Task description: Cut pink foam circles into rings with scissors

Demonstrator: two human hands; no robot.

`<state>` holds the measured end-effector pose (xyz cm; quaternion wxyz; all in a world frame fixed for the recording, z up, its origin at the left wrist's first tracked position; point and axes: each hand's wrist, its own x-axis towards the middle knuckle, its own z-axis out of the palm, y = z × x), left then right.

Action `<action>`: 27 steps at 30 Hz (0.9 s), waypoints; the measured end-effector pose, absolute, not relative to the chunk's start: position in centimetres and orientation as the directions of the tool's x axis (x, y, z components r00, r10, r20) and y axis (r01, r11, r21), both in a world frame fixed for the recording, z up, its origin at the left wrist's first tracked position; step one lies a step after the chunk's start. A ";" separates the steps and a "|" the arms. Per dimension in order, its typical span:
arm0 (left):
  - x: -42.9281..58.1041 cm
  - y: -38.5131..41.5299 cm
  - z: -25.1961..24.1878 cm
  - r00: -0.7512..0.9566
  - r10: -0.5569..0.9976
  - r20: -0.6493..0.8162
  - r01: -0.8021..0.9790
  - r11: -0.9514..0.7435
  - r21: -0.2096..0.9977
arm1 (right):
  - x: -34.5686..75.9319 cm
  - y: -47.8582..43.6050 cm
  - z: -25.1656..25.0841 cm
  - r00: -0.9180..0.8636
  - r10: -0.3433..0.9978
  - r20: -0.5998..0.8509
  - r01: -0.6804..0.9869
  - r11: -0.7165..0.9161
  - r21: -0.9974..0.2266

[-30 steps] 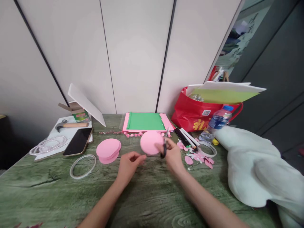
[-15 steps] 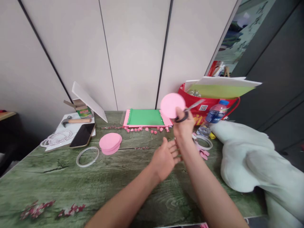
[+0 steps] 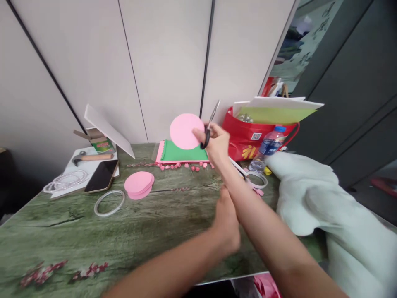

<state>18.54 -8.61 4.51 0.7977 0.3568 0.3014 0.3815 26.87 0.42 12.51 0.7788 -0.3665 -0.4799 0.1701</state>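
My right hand point(image 3: 217, 145) is raised above the far side of the green table point(image 3: 124, 231). Its fingers are closed round the black handles of a pair of scissors point(image 3: 208, 126), blades pointing up. The same hand pinches a pink paper disc point(image 3: 182, 131) at its right edge. My left hand point(image 3: 226, 223) hovers low over the table, pressed against the underside of my right forearm, which hides its fingers. A stack of pink discs point(image 3: 139, 184) lies on the table to the left.
Green and pink sheets point(image 3: 182, 152) lie by the wall. A phone point(image 3: 101, 176), hammer point(image 3: 91, 157), beads point(image 3: 66, 182) and tape ring point(image 3: 109, 203) are at left. A red bag point(image 3: 248, 142), water bottle point(image 3: 268, 147), another tape ring point(image 3: 257, 179) and white cloth point(image 3: 310, 194) are at right.
My right hand has lifted the disc and scissors off the table, swung right, then back left, blades now upright. My left hand moved right, under the right forearm.
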 end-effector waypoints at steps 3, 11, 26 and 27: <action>14.8 -5.6 5.2 0.369 0.924 -0.101 -0.269 0.211 0.940 | 27.9 -0.2 12.5 0.524 0.525 0.671 0.147 0.720 -0.678; 7.8 1.1 5.6 0.279 0.959 0.039 -0.395 0.078 0.915 | 28.8 -2.9 7.6 0.469 0.736 0.488 -0.048 0.573 -0.818; 12.7 -11.4 2.4 0.743 0.612 0.272 0.047 -0.452 0.891 | 30.3 -3.5 12.5 0.459 0.548 0.700 0.085 0.757 -0.648; 12.3 -11.1 2.5 0.680 0.693 0.237 0.106 -0.413 0.904 | 29.9 -3.6 12.3 0.462 0.550 0.695 0.076 0.757 -0.649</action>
